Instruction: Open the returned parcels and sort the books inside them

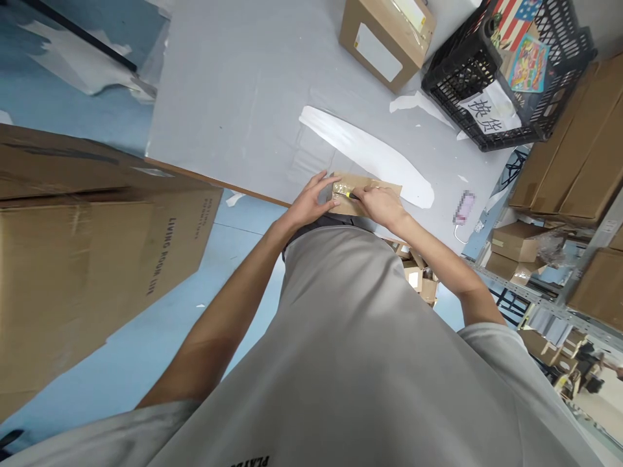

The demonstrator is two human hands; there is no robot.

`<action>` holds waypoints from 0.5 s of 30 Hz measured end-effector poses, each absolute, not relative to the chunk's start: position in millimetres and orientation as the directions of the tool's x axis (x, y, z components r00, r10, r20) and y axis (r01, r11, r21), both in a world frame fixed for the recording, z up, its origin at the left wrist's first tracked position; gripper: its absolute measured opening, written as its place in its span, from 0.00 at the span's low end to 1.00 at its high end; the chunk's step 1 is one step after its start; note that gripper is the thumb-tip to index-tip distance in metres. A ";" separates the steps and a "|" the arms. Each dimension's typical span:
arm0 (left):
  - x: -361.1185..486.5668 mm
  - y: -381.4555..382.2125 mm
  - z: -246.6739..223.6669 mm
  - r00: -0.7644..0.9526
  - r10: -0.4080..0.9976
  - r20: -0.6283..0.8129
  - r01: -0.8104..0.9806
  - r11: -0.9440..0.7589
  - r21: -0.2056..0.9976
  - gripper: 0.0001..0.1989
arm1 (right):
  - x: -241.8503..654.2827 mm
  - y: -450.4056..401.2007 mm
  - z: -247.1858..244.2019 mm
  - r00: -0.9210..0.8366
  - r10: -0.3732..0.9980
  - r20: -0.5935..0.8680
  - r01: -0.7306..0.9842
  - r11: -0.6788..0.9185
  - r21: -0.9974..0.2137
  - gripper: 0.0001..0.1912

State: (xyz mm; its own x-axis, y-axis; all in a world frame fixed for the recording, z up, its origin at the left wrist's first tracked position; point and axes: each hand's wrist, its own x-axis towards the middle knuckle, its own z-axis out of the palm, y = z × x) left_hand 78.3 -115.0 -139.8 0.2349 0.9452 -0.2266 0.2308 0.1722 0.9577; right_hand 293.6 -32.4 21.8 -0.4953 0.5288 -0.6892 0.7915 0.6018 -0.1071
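Observation:
A small brown cardboard package (363, 183) with shiny clear tape lies at the near edge of the grey table. My left hand (311, 200) rests at its left end, thumb and fingers spread apart around the corner. In my right hand (382, 204) is a small cutter (351, 194) with a yellow part, its tip pointing left onto the taped surface. The right fingers are wrapped round the cutter and touch the package. Just beyond the package lies a long white paper strip (370, 155).
A larger taped box (384, 42) and a black crate (487, 84) of colourful items stand at the table's far right. A pink object (464, 209) with a cord lies at right. Big cartons (97, 259) stand at left, shelving with boxes (518, 243) at right.

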 end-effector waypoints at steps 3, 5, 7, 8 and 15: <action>78.3 -115.5 -137.5 0.243 0.938 -0.247 0.203 0.200 0.958 0.52 | 284.4 -34.6 22.5 -0.485 0.531 -0.695 0.800 0.590 -0.109 0.22; 78.3 -116.0 -136.2 0.245 0.934 -0.259 0.198 0.213 0.957 0.52 | 277.5 -35.0 24.2 -0.495 0.533 -0.686 0.801 0.587 -0.122 0.23; 77.9 -116.2 -135.3 0.249 0.931 -0.266 0.206 0.217 0.954 0.52 | 271.2 -33.8 26.6 -0.510 0.528 -0.679 0.793 0.595 -0.133 0.23; 77.5 -116.1 -135.0 0.254 0.929 -0.267 0.214 0.215 0.953 0.51 | 268.6 -32.7 27.9 -0.514 0.521 -0.681 0.788 0.601 -0.135 0.23; 72.8 -115.7 -135.1 0.265 0.919 -0.290 0.288 0.212 0.934 0.46 | 265.3 -28.5 35.7 -0.537 0.467 -0.703 0.748 0.648 -0.141 0.21</action>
State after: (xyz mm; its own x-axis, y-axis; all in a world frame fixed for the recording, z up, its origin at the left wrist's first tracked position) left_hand 72.8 -115.7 -135.1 0.2653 0.9194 -0.2904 0.2882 0.2118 0.9339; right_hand 265.3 -28.5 35.7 -0.5365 0.4667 -0.7031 0.7484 0.6481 -0.1409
